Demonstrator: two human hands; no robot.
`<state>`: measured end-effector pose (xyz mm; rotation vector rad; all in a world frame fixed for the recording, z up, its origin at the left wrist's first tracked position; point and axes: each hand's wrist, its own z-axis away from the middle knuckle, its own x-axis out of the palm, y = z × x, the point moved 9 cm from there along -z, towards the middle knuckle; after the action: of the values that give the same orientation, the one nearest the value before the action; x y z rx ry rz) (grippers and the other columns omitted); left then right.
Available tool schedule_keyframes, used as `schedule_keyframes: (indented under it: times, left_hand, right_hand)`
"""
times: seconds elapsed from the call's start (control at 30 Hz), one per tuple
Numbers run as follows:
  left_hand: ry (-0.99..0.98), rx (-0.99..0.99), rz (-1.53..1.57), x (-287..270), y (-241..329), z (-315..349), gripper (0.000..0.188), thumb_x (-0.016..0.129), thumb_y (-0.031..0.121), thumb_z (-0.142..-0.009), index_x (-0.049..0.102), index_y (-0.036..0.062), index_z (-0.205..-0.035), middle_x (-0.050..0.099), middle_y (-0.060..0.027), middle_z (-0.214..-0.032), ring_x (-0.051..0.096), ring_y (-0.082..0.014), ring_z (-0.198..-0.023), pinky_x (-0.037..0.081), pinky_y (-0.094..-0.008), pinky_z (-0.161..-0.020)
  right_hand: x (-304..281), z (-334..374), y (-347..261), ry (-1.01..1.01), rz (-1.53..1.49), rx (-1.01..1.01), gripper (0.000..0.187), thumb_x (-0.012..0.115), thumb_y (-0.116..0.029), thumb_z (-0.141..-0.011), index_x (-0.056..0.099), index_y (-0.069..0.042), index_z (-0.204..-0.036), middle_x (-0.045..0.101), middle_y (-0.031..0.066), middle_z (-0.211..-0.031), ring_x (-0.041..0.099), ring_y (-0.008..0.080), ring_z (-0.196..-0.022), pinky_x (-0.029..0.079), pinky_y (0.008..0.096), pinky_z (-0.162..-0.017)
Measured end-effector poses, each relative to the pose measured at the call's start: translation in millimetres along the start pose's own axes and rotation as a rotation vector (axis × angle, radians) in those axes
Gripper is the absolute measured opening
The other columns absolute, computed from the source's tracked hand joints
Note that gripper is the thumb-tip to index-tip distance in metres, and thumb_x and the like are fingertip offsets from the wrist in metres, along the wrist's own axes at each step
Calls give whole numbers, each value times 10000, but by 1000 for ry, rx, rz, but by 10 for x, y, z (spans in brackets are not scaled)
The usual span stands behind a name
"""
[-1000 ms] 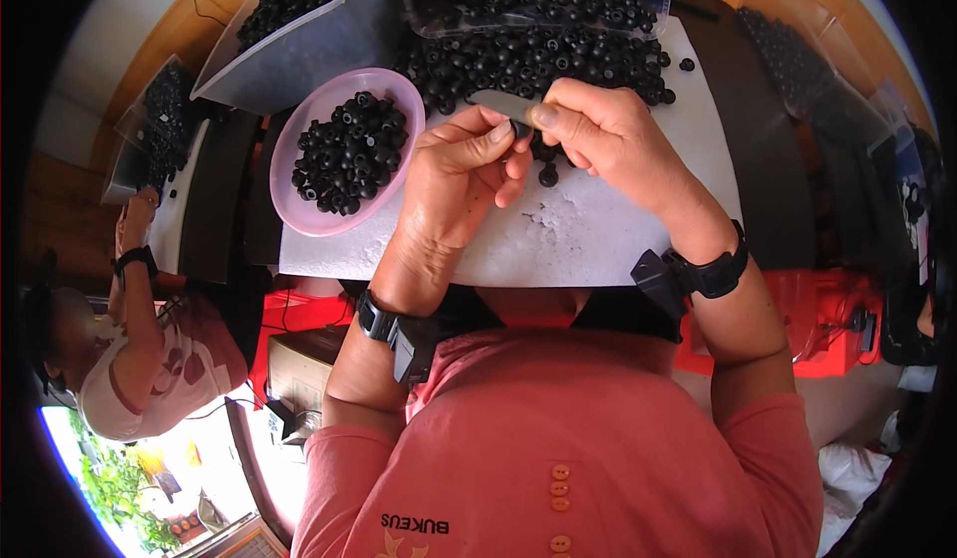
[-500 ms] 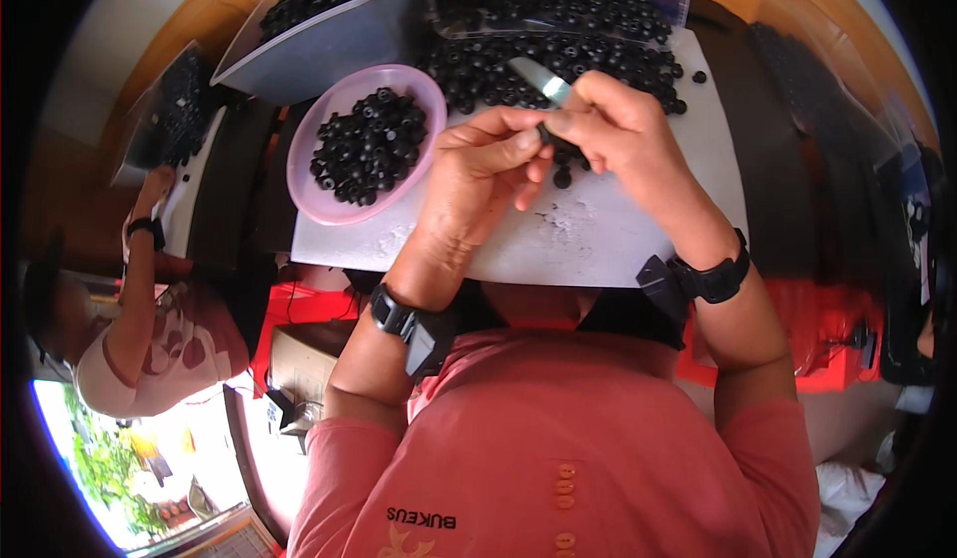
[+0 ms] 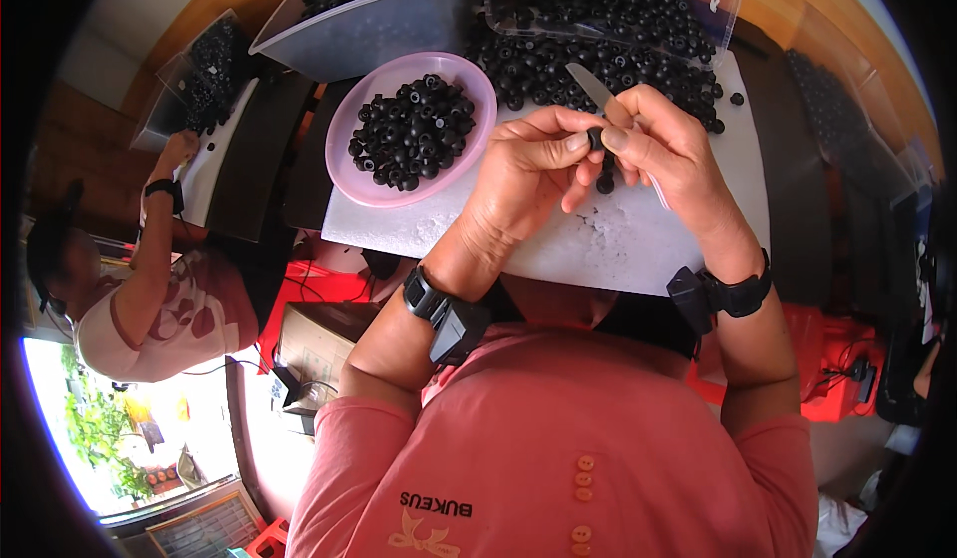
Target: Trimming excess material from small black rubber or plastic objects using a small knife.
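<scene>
As our view swings left, the pink bowl (image 3: 346,164) with its black pieces (image 3: 414,131) slides closer to the middle, and here's the real change: the knife (image 3: 592,86) is up off the black cap (image 3: 596,138), where a second ago its blade lay over it. So the work, as we judge it, has passed from edge to fingertips for now. The cap sits between our two thumbs, above the white board (image 3: 439,224), on the near side of the dark heap (image 3: 653,77).

Now the pose: our left hand (image 3: 520,164) comes in from the near left, thumb and forefinger pinching the cap, lower fingers loosely curled. Our right hand (image 3: 670,144) slants in from the near right, fingers wrapped around the knife, thumb meeting the cap's right side. The blade points far and left, just beyond our left forefinger.
</scene>
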<state>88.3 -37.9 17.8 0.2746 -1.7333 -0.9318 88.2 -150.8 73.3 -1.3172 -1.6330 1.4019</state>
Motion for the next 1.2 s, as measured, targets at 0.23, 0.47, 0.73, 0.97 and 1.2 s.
schedule_keyframes:
  times: [0.23,0.47,0.73,0.97,1.2]
  left_hand:
    - [219,126,-369,17,347,174,167,612,-28,-887,674,-78,-1034,648,-106,-795,588,-142,-612,442,-252,-464]
    - [424,426,-1441,-219,1436,506,200,683,-6,-803,729,34,-994,618,-16,-835,579,-102,-691,432,-224,-517]
    - [109,659,-1774,500,585,371,185,788,56,-671,654,36,-797,615,-99,-860,572,-280,-776,500,-374,-659]
    - [-62,520,-1907,637,73,107,107,718,15,-745,662,25,-836,586,-88,-824,561,-282,-789,476,-381,-661]
    - [-82,415,-1604,531,256,222,193,678,-56,-691,634,34,-857,582,-94,-833,582,-286,-819,498,-390,-653]
  right_hand:
    - [-148,-5,61,64,119,62,258,655,-245,-923,538,-80,-765,461,-40,-612,428,34,-553,357,215,-491]
    - [-339,-1,50,180,14,51,236,601,-245,-972,598,-67,-817,493,-29,-582,441,37,-483,349,213,-441]
    - [-427,3,63,259,24,57,258,568,-258,-987,616,-45,-849,494,-22,-581,446,45,-491,363,217,-438]
    - [-454,8,85,251,3,72,257,566,-248,-977,650,-30,-871,491,-23,-587,448,43,-521,377,218,-454]
    - [-385,19,41,208,-5,29,253,567,-246,-974,695,-35,-921,474,-36,-589,462,38,-528,374,218,-453]
